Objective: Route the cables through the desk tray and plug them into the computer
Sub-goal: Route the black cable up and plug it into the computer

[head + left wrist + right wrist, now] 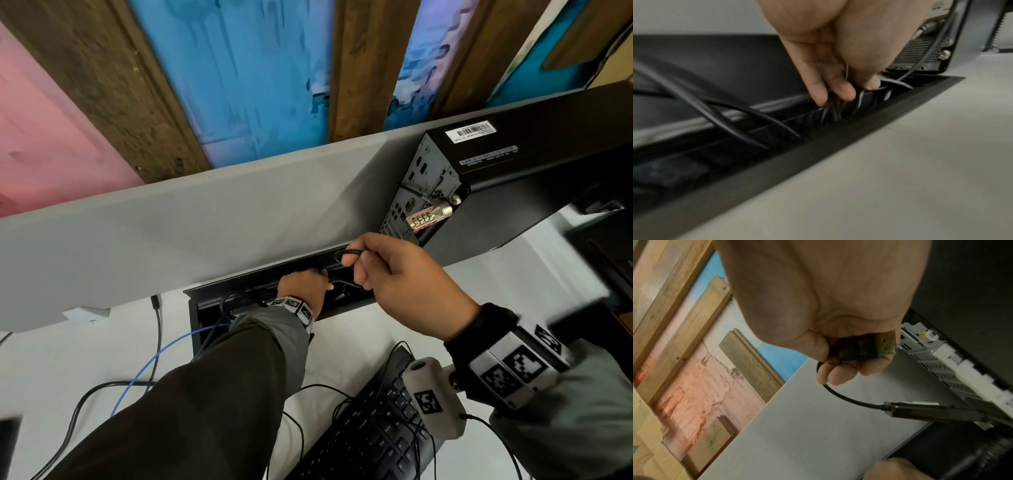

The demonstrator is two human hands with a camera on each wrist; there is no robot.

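Note:
The black desk tray [239,279] is a long slot at the back of the white desk. My left hand [305,284] reaches into it, and in the left wrist view its fingers [838,94] curl round a bundle of black cables [830,108] inside the tray [818,154]. Just above the tray's right end, my right hand [387,274] grips a gold-tipped plug [877,345]. Its thin black cable [849,399] loops down to a dark adapter body [931,412]. The black computer [513,161] lies on the desk right behind this hand, its port panel [945,363] facing the plug.
A grey partition [171,233] runs behind the tray. A silver combination lock [428,216] hangs on the computer's rear. A black keyboard [376,428] with thin wires lies at the front. A blue cable [154,359] and a thicker black cable [78,407] cross the desk on the left.

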